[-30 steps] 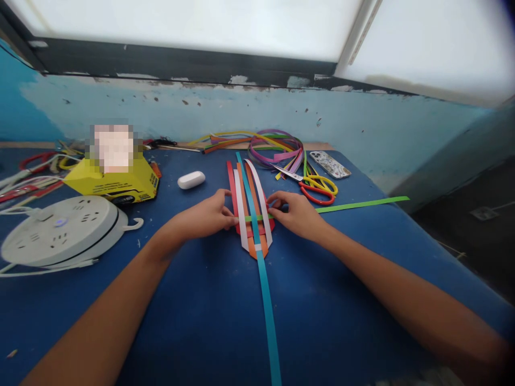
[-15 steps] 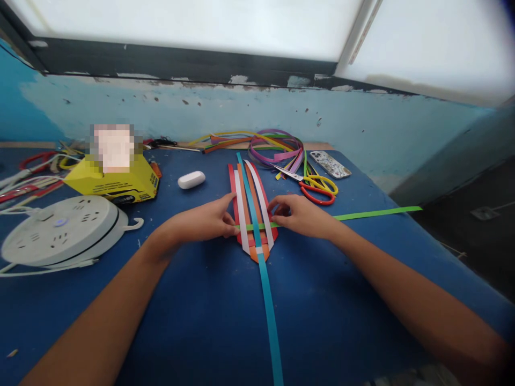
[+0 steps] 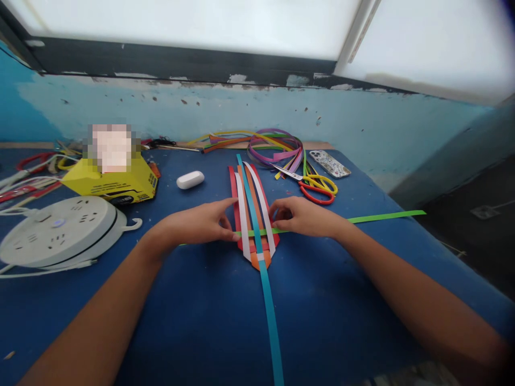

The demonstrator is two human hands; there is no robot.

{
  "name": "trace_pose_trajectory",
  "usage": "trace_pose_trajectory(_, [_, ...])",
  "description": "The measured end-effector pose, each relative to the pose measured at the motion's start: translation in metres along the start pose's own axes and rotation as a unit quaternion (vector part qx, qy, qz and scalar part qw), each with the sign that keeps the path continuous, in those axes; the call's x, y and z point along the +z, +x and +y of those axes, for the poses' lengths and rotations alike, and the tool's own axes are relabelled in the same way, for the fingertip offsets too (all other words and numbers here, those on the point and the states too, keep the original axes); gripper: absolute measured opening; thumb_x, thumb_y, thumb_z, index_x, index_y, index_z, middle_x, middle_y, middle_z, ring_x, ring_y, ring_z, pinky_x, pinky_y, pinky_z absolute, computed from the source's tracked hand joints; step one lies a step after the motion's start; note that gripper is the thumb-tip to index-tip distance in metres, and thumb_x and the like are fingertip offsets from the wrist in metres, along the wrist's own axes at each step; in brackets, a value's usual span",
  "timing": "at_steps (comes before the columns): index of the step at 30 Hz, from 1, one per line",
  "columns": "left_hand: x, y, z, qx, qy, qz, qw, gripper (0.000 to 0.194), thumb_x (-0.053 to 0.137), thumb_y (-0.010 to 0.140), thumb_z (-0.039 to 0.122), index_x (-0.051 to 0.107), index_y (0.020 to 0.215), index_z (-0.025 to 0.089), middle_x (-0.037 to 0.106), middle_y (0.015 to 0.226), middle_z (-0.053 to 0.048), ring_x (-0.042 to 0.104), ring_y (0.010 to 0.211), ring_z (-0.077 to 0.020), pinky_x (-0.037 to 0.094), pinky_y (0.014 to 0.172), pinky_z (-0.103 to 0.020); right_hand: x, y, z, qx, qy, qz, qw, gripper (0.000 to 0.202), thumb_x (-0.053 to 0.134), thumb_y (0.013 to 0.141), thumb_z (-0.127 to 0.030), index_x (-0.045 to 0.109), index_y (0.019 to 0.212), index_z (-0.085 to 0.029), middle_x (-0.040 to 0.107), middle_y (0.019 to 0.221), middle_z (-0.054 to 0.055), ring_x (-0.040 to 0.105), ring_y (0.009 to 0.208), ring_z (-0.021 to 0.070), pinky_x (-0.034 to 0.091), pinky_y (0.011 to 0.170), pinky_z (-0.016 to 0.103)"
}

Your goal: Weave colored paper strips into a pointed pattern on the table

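Observation:
A woven piece [image 3: 255,263] of red, white and orange flat strips lies in front of me, its pointed end towards me. A long blue strip [image 3: 270,316] runs down its middle and on towards my body. Crosswise through it passes a green strip [image 3: 386,216], over some strips and under others, reaching far out to the right. My left hand [image 3: 209,221] pinches the green strip at the piece's left edge, forefinger stretched along the red strip. At the right edge, my right hand [image 3: 298,216] has its fingers curled and pinched on the green strip.
Beyond the piece lie scissors [image 3: 317,187] with red and yellow handles, a coil of coloured strips [image 3: 277,145] and a phone [image 3: 330,164]. To the left are a white earbud case [image 3: 190,179], a yellow box [image 3: 115,182] and a round white power-socket reel [image 3: 60,230].
The woven piece has shifted slightly towards me, with both hands beside it. A short end of the green strip now shows left of my left hand.

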State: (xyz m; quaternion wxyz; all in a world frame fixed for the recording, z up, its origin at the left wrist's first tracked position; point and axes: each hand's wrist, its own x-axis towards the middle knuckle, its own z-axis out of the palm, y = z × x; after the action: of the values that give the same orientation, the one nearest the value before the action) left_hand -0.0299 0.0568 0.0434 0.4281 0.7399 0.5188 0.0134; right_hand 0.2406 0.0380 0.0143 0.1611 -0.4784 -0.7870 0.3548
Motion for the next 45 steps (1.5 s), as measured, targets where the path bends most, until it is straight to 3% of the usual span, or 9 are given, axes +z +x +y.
trace_pose_trajectory(8, [0.0004, -0.0023, 0.0026, 0.001, 0.032, 0.004, 0.999, 0.120, 0.077, 0.071, 0.044, 0.008, 0.165, 0.021, 0.078, 0.099, -0.005, 0.074, 0.088, -0.0269, 0.049, 0.073, -0.029, 0.0005, 0.0012, 0.0011, -0.014, -0.028, 0.031, 0.999, 0.010, 0.068, 0.084, -0.016, 0.070, 0.092, -0.021, 0.071, 0.083, 0.001, 0.064, 0.073, 0.0159, 0.046, 0.065, 0.026])
trace_pose_trajectory(13, [0.0008, -0.0005, -0.0013, 0.010, 0.025, 0.007, 1.000, 0.116, 0.076, 0.073, 0.048, 0.011, 0.165, 0.022, 0.078, 0.102, -0.007, 0.074, 0.092, -0.0276, 0.050, 0.076, -0.030, 0.0023, 0.0019, 0.0018, -0.018, -0.028, 0.066, 0.997, 0.008, 0.065, 0.086, -0.018, 0.071, 0.092, -0.020, 0.073, 0.087, 0.002, 0.065, 0.076, 0.0163, 0.047, 0.067, 0.027])
trace_pose_trajectory(19, [0.0025, -0.0002, -0.0019, 0.010, -0.014, 0.000, 1.000, 0.115, 0.076, 0.073, 0.042, 0.010, 0.164, 0.018, 0.080, 0.096, -0.006, 0.075, 0.091, -0.0281, 0.052, 0.075, -0.031, 0.0038, 0.0024, 0.0013, -0.014, -0.025, 0.083, 0.996, 0.008, 0.064, 0.089, -0.019, 0.070, 0.093, -0.022, 0.074, 0.093, 0.002, 0.066, 0.082, 0.0168, 0.048, 0.071, 0.028])
trace_pose_trajectory(45, [0.0013, -0.0016, 0.0027, 0.006, 0.011, -0.016, 1.000, 0.109, 0.071, 0.079, 0.041, 0.008, 0.164, 0.018, 0.079, 0.100, -0.006, 0.076, 0.093, -0.0261, 0.054, 0.076, -0.030, 0.0029, 0.0021, 0.0028, 0.000, -0.019, 0.053, 0.998, 0.007, 0.063, 0.092, -0.025, 0.067, 0.092, -0.020, 0.073, 0.090, 0.003, 0.065, 0.081, 0.0169, 0.048, 0.071, 0.029])
